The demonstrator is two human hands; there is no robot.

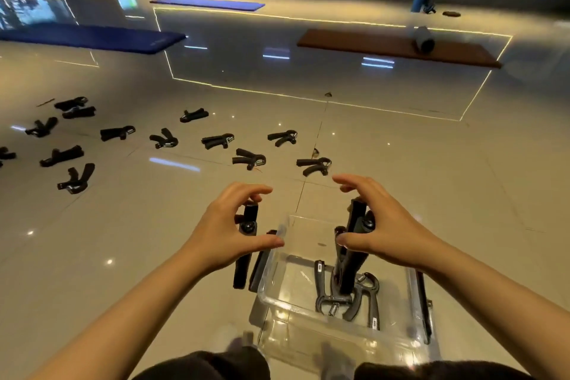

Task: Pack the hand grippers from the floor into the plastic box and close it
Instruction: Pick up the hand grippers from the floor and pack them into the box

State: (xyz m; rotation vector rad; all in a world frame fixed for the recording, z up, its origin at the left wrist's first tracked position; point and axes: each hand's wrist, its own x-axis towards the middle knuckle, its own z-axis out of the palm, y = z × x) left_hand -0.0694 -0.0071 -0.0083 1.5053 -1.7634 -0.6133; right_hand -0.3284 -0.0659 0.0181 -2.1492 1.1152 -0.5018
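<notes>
Two dark knees [216,364] show at the very bottom. Just past them a clear plastic box [271,293] sits on the shiny floor [431,194] with no lid on it. A few black hand grippers [345,296] lie inside. Small white labels show on their handles, but the writing is too small to read.

The right hand [379,231] is over the box. Its fingers are curled and its thumb presses a black gripper [351,256] that stands up in the box. The left hand [231,231] is just left of the box. Its fingers are curled around another gripper [246,241], which hangs down outside the box wall.

Farther out, many more loose grippers [249,159] lie spread over the floor, mostly to the left. Well past them lie a dark blue mat [92,37], a brown mat [385,46] with a grey roll [424,38] on it, and a second blue mat [206,3]. No words can be read anywhere.
</notes>
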